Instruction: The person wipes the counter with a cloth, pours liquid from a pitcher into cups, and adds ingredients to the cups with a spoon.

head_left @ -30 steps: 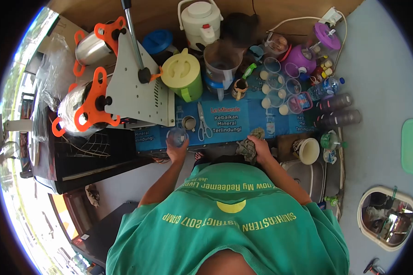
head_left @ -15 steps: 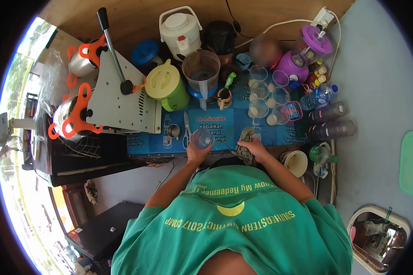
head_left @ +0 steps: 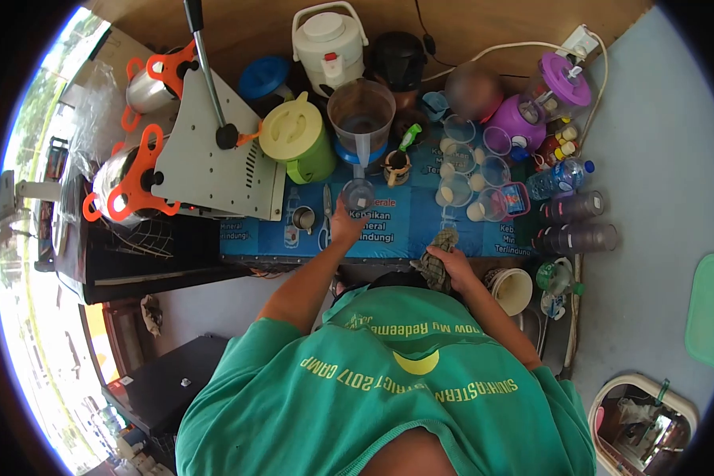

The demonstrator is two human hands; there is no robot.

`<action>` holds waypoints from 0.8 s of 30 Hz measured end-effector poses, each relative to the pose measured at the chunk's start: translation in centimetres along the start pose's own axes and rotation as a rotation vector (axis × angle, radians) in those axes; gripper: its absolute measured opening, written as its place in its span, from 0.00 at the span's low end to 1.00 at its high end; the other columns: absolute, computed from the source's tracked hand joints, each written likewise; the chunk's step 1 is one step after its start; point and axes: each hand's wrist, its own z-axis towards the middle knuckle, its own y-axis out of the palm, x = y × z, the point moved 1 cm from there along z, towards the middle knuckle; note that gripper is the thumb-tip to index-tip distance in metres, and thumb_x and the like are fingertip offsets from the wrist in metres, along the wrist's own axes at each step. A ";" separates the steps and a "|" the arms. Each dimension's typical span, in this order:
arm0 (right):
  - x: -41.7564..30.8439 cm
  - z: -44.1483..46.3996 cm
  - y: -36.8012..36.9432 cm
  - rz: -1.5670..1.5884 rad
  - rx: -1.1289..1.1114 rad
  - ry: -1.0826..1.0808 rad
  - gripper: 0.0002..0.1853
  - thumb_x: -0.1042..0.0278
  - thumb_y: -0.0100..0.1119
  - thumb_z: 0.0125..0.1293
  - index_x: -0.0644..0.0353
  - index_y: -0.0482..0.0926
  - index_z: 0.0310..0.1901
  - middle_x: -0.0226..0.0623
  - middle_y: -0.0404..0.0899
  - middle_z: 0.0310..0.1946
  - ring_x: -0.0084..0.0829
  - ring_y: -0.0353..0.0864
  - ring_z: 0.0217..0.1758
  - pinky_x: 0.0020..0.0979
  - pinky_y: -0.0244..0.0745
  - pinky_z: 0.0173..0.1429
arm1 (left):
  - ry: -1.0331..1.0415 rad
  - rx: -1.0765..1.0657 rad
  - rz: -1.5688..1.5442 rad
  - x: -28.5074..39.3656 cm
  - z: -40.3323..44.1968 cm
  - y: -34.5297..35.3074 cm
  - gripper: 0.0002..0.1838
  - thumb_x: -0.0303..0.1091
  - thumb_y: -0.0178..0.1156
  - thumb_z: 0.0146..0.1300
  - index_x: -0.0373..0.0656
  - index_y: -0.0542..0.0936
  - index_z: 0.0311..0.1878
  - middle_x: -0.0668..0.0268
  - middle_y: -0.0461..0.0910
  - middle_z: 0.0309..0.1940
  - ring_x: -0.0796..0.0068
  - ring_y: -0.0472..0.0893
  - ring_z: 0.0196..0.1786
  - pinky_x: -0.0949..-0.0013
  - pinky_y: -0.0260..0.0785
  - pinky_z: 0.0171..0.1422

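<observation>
My left hand point(head_left: 345, 226) is closed round a clear plastic cup point(head_left: 358, 195), held over the blue table cover point(head_left: 385, 238) just in front of the large clear pitcher point(head_left: 362, 111). In my right hand point(head_left: 452, 268) is a crumpled patterned cloth point(head_left: 436, 262), gripped at the table's front edge close to my shirt. Scissors point(head_left: 326, 218) and a small metal cup point(head_left: 302, 217) lie left of the left hand. Several clear plastic cups point(head_left: 496, 170) with pale contents stand grouped beyond the right hand.
A cup-sealing machine point(head_left: 214, 159) with a long lever stands at the left. Behind are a green jug point(head_left: 297, 139), a white flask point(head_left: 325, 55) and a purple blender point(head_left: 523, 115). Bottles point(head_left: 555, 181) and dark cup stacks point(head_left: 575, 238) line the right; a white bucket point(head_left: 509, 290) sits below.
My left hand has moved forward with the clear cup, away from my body towards the pitcher. My right hand still grips the cloth near the edge. The whole view has shifted slightly.
</observation>
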 end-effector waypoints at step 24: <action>1.3 4.9 4.9 -0.051 -0.035 0.032 0.21 0.65 0.70 0.62 0.63 0.77 0.54 0.34 0.82 0.44 0.29 0.83 0.45 0.34 0.78 0.49 | 0.006 -0.321 0.981 -6.9 -4.0 -3.1 0.13 0.34 0.56 0.61 0.40 0.85 0.44 0.55 0.71 0.57 0.54 0.75 0.61 0.49 0.76 0.55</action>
